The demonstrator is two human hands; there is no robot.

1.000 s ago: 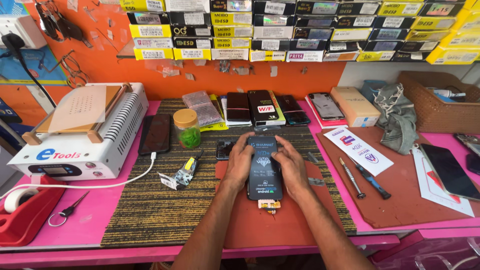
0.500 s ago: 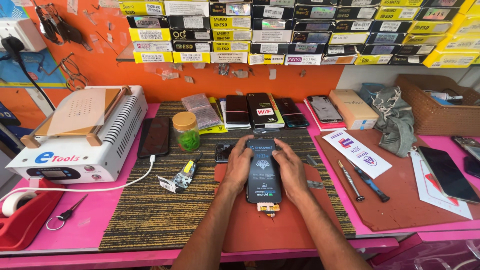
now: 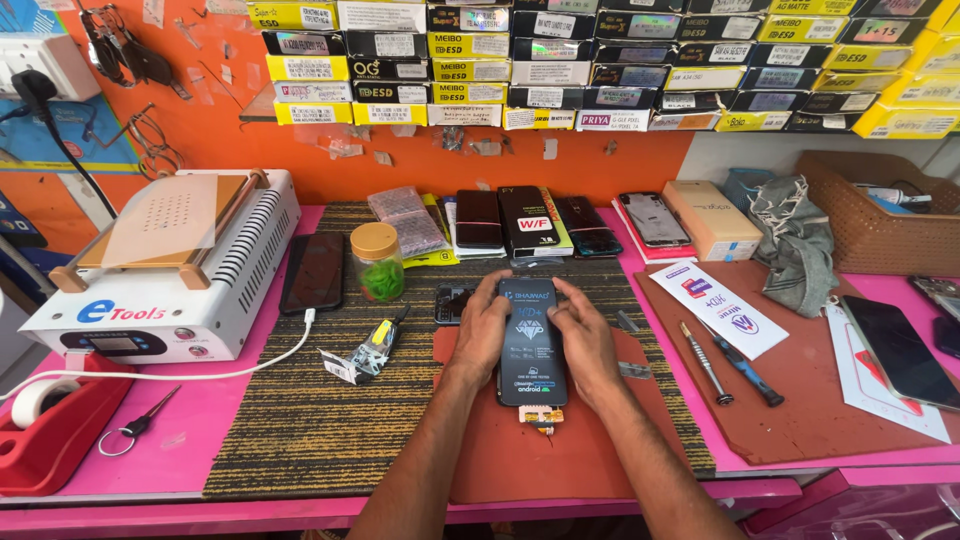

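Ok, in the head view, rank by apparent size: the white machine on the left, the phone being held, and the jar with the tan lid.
1. White machine, largest.
2. Phone, between both hands.
3. Jar, smallest, though it sits farther from the camera.

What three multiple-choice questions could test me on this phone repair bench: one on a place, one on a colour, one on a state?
1. Where does the small glass jar with the tan lid stand?
A. left of the hands, on the woven mat
B. in the brown basket
C. on the white machine

2. What colour is the tape dispenser at the bench's left edge?
A. green
B. red
C. white

3. What state is the screen of the black smartphone between the hands in?
A. dark
B. shattered
C. lit

Answers:
1. A: it sits on the striped woven mat, beside a dark phone.
2. B: its body is plainly red.
3. C: the screen shows bright graphics while the left hand and right hand hold its sides.
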